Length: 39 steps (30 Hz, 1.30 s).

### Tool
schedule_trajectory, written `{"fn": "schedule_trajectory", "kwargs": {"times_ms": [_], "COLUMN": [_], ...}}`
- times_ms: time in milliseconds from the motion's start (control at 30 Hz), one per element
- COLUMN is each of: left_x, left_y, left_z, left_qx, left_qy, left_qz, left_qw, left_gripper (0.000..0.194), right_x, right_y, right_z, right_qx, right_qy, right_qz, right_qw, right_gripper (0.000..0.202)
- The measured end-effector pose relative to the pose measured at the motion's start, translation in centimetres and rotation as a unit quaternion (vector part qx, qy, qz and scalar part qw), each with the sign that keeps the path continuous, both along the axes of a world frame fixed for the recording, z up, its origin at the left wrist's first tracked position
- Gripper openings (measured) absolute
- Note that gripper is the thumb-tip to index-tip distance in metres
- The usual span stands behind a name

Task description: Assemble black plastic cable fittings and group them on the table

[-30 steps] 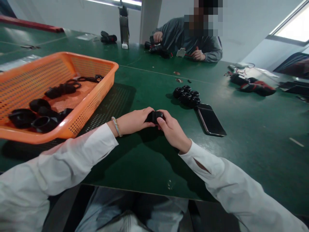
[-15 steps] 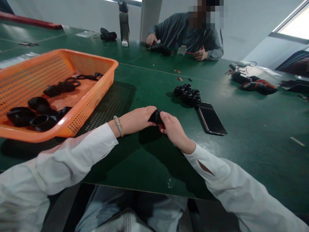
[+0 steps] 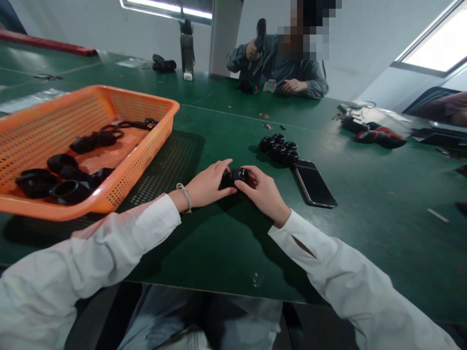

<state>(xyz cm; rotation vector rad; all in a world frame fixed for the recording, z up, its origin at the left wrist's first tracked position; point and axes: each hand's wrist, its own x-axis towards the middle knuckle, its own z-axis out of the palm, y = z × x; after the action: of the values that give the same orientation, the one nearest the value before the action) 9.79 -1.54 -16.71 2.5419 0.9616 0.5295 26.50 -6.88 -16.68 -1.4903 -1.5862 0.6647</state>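
Note:
A small black cylindrical part (image 3: 239,175) with a shiny ring-like end is between my hands, low over the green table. My left hand (image 3: 206,187) curls around its left end, with thumb below and fingers above. My right hand (image 3: 265,192) grips the shiny right end between thumb and fingers. My fingers hide some of the part. Beyond my right hand, several glossy black ring-shaped pieces (image 3: 278,149) stand in a cluster. An orange perforated basket (image 3: 140,165) at the left holds several black tubular parts (image 3: 71,191).
A phone (image 3: 314,184) lies right of the ring pieces. Across the table (image 3: 204,262), another person (image 3: 272,63) in grey holds up a dark tool (image 3: 260,34). Black and red items (image 3: 379,136) lie at the right. A tall dark device (image 3: 187,51) stands at the back.
My fingers have loosened and spread somewhat around the black part, showing its shiny end. The person opposite has raised a dark tool. The camera view has tilted slightly up.

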Motion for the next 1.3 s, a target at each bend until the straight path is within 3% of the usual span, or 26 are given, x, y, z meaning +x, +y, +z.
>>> {"fn": "schedule_trajectory", "kwargs": {"times_ms": [100,267,433,600,800,1300], "left_x": [0.0,0.0,0.1,0.0,-0.2,1.1], "left_y": [0.0,-0.3,-0.2,-0.1,-0.1,-0.5], "left_z": [-0.3,0.2,0.2,0.1,0.1,0.2], "left_qx": [0.042,0.099,0.107,0.107,0.109,0.121], "left_qy": [0.025,0.097,0.113,0.115,0.110,0.130], "left_qz": [-0.004,-0.035,-0.042,-0.048,-0.057,-0.043], "left_qw": [0.999,0.990,0.987,0.986,0.986,0.983], "left_gripper": [0.061,0.049,0.044,0.042,0.041,0.036], "right_x": [1.1,2.8,4.3,6.4,7.7,7.5], "right_y": [0.6,1.5,2.3,3.1,3.4,5.4], "right_z": [0.1,0.1,0.0,0.0,0.1,0.6], "right_qx": [0.033,0.039,0.035,-0.002,-0.026,-0.092], "right_qy": [-0.072,-0.137,-0.262,-0.306,-0.316,-0.312], "right_qz": [-0.067,-0.126,-0.202,-0.265,-0.278,-0.299], "right_qw": [0.995,0.982,0.943,0.914,0.907,0.897], "right_gripper": [0.034,0.034,0.039,0.040,0.039,0.055]}}
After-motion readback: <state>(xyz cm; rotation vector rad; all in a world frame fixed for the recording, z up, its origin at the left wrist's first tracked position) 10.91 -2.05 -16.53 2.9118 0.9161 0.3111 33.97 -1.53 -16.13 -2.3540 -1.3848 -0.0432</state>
